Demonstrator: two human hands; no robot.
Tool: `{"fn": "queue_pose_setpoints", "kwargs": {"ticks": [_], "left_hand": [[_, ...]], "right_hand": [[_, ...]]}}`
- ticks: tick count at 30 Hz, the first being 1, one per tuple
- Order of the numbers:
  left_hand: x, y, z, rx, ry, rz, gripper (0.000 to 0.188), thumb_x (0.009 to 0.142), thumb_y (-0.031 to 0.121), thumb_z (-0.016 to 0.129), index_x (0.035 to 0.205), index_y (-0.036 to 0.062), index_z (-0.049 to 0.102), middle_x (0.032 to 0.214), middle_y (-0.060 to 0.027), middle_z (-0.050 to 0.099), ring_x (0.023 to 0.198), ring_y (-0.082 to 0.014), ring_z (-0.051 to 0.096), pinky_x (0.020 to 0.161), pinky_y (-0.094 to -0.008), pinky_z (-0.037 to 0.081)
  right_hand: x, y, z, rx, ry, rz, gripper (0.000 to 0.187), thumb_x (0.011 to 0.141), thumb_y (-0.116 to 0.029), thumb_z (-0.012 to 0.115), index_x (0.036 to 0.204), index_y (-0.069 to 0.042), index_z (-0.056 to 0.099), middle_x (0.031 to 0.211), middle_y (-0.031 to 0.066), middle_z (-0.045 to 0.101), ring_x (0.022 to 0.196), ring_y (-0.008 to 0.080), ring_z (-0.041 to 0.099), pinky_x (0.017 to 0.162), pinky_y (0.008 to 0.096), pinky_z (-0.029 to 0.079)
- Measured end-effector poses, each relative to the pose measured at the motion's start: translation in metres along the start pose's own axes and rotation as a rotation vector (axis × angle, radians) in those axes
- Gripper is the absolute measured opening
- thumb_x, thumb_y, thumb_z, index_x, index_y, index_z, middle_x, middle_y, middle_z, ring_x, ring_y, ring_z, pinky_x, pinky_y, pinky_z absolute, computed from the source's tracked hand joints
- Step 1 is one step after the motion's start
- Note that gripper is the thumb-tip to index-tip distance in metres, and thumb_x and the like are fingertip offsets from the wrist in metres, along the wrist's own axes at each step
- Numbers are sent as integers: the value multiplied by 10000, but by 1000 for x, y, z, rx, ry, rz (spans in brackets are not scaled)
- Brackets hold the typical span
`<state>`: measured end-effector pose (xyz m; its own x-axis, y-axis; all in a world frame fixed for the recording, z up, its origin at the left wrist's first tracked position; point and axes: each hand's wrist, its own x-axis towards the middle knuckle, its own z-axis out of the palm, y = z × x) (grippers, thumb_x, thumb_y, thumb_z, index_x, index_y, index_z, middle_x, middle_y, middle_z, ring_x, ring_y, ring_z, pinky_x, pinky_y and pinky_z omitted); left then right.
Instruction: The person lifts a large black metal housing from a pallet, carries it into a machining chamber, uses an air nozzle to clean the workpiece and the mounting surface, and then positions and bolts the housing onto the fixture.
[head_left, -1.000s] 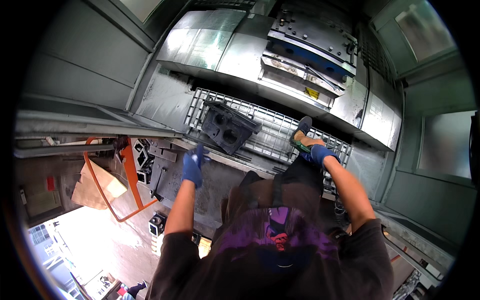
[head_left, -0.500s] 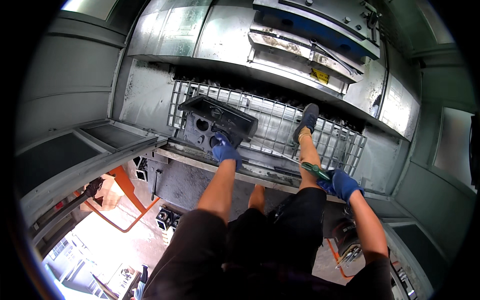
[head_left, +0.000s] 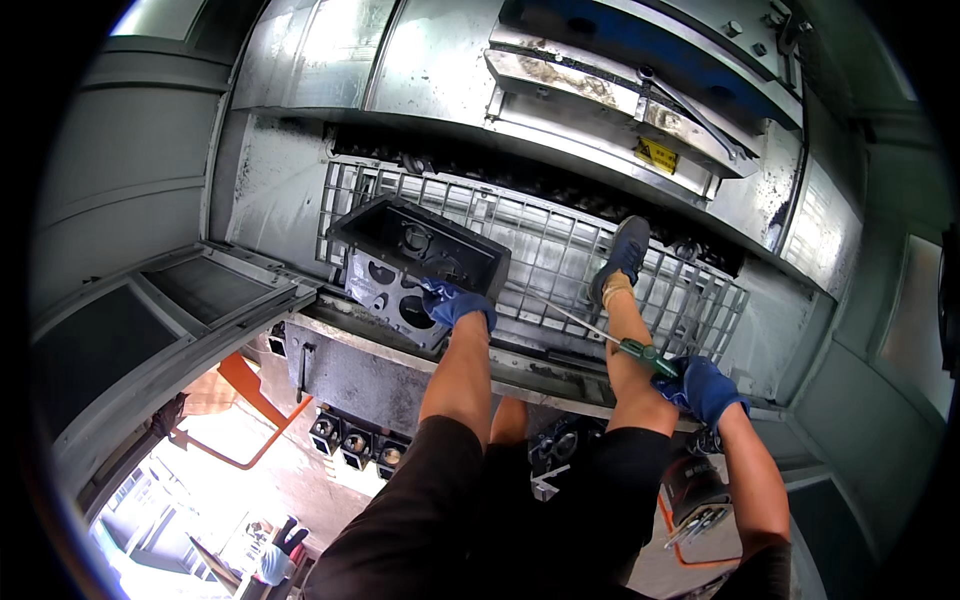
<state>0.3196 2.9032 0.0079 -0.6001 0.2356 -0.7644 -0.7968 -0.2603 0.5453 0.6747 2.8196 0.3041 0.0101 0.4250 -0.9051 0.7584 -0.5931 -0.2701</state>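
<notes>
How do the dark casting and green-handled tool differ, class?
The casting is a broad, hollow box; the green-handled tool is long and slim. The casting is dark; the tool's handle is green. The left hand touches the casting, whereas the right hand grips the tool. Each has a gloved hand on it.

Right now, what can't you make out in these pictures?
All in the head view:
- Dark housing: underside, hidden by its own body.
- Left hand: palm side, hidden by the back of the glove.
- Green-handled tool: rear of the handle, covered by the right hand; tip shape, too small.
- Blue block: far part, cut off by the top edge.
- Person at lower left: actions, too small.
</notes>
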Motion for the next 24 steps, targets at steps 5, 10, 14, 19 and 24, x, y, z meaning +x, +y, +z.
{"fn": "queue_pose_setpoints", "kwargs": {"ticks": [5,10,14,19,24], "left_hand": [[-8,-14,10,-282,123,51,431,858,336,593,1238,135,565,1235,-102,530,1098,-246,503,915,-368,422],[136,20,-74,531,-309,895,377,912,268,549,1216,45,571,1188,-131,580,980,-273,559,859,-337,463],[76,-41,-63,237,-315,553,414,907,282,553,1200,-10,562,1143,-177,612,947,-309,598,852,-354,483],[133,-51,-102,668,-269,874,424,909,306,542,1177,-22,569,1130,-193,615,961,-335,602,859,-372,490],[169,-47,-124,892,-172,1120,418,914,309,533,1162,-26,574,1124,-201,614,968,-351,602,861,-384,494]], "right_hand": [[44,-13,-9,-84,-66,74,384,822,-361,645,987,-15,658,810,201,649,742,349,622,717,377,479],[50,-41,-1,-60,-100,-130,384,820,-358,640,1016,-28,659,869,220,649,866,378,621,776,386,473],[57,-4,2,-139,5,31,412,818,-383,634,1027,-29,658,877,220,651,883,382,619,791,387,473],[76,-19,10,-131,12,94,430,831,-406,609,996,-12,657,862,212,654,819,357,636,752,379,479],[130,-42,28,101,-13,116,351,828,-339,657,891,7,660,725,148,648,620,248,623,579,350,450]]}}
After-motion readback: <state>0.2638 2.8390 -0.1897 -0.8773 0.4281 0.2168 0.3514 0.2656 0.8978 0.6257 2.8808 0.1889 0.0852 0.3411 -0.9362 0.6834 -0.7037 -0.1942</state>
